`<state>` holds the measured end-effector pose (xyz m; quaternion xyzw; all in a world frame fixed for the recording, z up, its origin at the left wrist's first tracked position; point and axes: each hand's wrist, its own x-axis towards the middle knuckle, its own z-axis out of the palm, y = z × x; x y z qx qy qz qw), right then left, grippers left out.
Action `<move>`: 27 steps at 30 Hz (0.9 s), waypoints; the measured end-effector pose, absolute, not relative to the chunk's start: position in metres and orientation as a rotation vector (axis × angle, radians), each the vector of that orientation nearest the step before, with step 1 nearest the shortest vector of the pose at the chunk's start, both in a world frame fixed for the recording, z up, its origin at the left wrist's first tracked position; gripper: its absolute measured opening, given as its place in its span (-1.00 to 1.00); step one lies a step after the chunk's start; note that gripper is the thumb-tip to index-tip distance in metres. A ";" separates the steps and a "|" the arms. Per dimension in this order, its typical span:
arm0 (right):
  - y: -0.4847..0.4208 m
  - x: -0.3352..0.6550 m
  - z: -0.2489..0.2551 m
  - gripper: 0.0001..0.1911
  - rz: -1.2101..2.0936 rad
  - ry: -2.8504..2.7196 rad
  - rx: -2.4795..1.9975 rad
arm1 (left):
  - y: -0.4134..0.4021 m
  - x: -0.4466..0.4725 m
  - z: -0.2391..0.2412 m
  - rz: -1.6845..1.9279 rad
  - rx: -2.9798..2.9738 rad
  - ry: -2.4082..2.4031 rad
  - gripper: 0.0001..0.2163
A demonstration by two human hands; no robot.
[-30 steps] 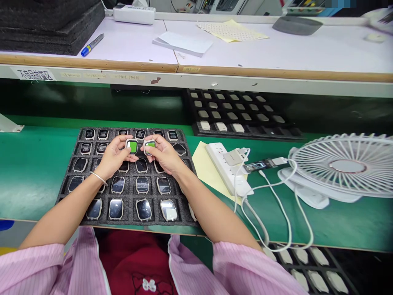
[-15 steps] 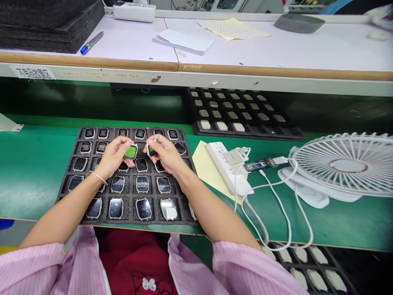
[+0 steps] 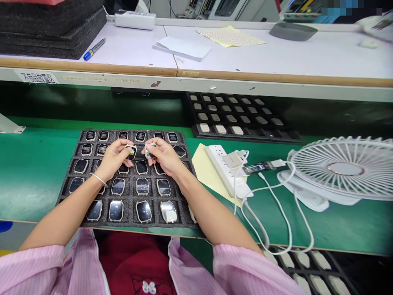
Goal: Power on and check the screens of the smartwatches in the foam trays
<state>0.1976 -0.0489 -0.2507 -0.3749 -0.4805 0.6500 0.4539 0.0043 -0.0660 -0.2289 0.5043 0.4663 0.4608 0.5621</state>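
Observation:
My left hand pinches a smartwatch without a strap; its screen is lit with a green patch on dark. In my right hand is a second smartwatch, its lit screen partly covered by my thumb. Both are held just above a black foam tray with rows of square pockets. Watches with pale frames fill many pockets; those in the back rows, such as one watch, show white text. Nearer me the screens look dark, like the front watch.
Right of the tray lie a white power strip on yellow paper, a charger, cables and a white fan. Behind stands another tray of pale pieces, below a shelf. A further tray is low at right.
The screens in both hands have gone from mostly green to a dark or pale display with a smaller green part. The hands have barely moved; the view has shifted slightly.

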 end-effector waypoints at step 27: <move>-0.034 0.184 -0.267 -0.46 0.450 -2.261 -1.358 | -0.031 -0.043 -0.245 0.522 2.173 1.683 -0.55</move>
